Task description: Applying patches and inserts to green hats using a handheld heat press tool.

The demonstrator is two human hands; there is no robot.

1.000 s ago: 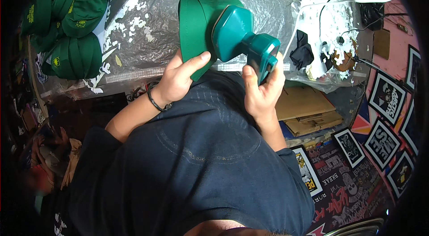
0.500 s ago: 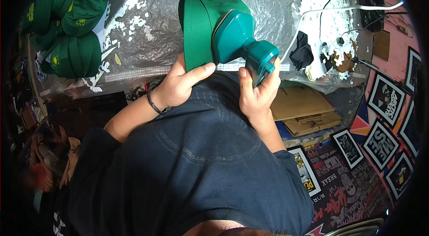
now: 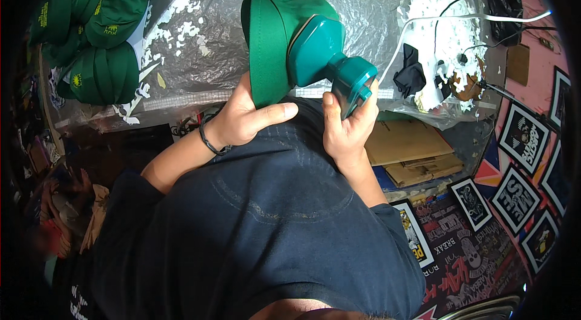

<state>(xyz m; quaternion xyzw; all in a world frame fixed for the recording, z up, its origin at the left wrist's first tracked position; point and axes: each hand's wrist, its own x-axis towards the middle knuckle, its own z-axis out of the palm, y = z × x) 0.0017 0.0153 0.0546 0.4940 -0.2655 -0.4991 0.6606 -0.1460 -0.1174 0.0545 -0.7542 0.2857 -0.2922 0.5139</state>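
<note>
A green cap is held up in front of me, its brim to the left and its crown to the right. My left hand grips the brim's near end; its thumb stretches out to the right, off the fabric, while the other fingers are mostly hidden behind the brim. In my right hand is the handle of a small teal handheld iron. The iron's flat face lies against the cap's crown, so what is under it cannot be seen. A white cord runs up from beside the right hand.
Several green caps with yellow prints are piled at the left. White paper scraps litter the plastic-covered table. A crumpled black cloth lies to the right. Flat cardboard sits below the table edge, near framed pictures.
My left thumb has lifted off the brim and now points to the right. The iron stays against the crown, and the right hand has hardly moved.
</note>
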